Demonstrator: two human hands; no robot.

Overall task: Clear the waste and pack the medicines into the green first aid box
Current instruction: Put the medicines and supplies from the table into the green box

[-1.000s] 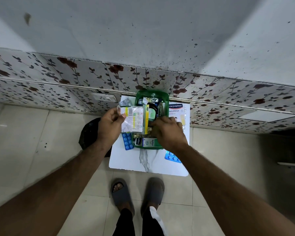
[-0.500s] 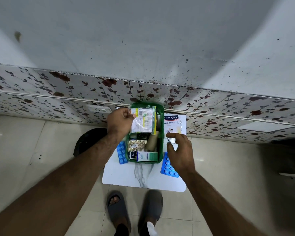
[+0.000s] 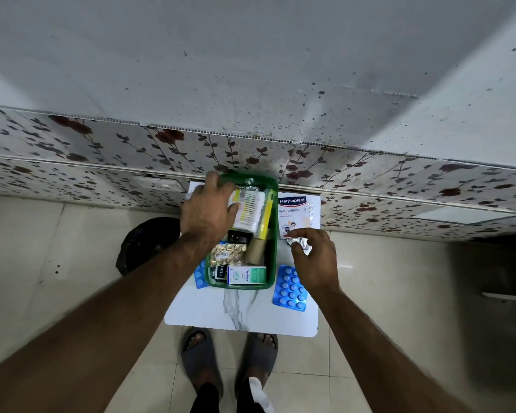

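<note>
Cotton-bud pack (image 3: 248, 211) now pressed into crowded green box (image 3: 273, 234) by left hand (image 3: 209, 214), right hand (image 3: 315, 257) pinching foil strip (image 3: 300, 244)

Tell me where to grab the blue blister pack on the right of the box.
The blue blister pack lies flat on the table, apart from the green box, its near edge and right edge clear. Come from above on the right and pinch it across its short sides by the thin edges; the bubbled face gives little hold.

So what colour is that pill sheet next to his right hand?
Blue pill sheet, with pale round pills, seen from the head camera.
</note>
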